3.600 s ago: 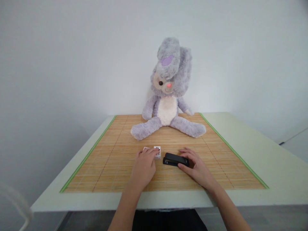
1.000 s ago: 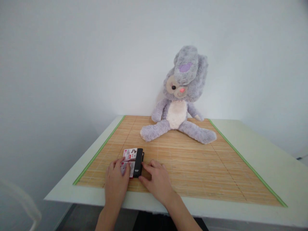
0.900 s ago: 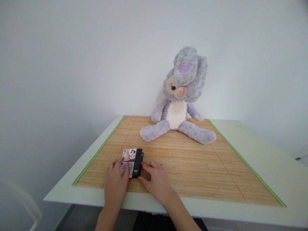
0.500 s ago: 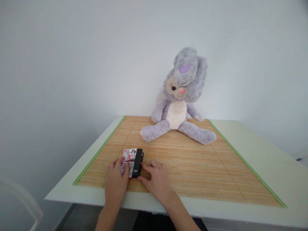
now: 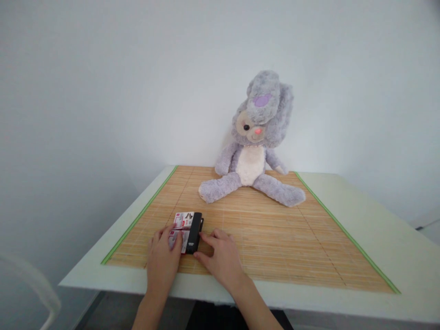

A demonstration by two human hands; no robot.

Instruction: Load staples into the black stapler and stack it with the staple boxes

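Observation:
Two small white-and-red printed boxes (image 5: pixel 184 220) lie one behind the other at the left front of the bamboo mat. A black stapler (image 5: pixel 194 231) lies lengthwise against their right side. My left hand (image 5: pixel 162 252) curls round the left side of the boxes, its thumb on the nearer one and its fingers partly covering them. From the right, my right hand (image 5: pixel 220 254) pinches the near end of the stapler, with the thumb at its front corner and the index finger on its right side.
A grey plush rabbit (image 5: pixel 251 167) sits at the back of the bamboo mat (image 5: pixel 261 238), leaning near the wall. Under the mat is a white table (image 5: pixel 371 211). A pale curved object (image 5: pixel 37 284) is at the lower left, and a cable (image 5: pixel 426 226) at the far right.
The whole view has shifted slightly, so everything appears a little further left. Both hands keep about the same hold on the boxes and the stapler.

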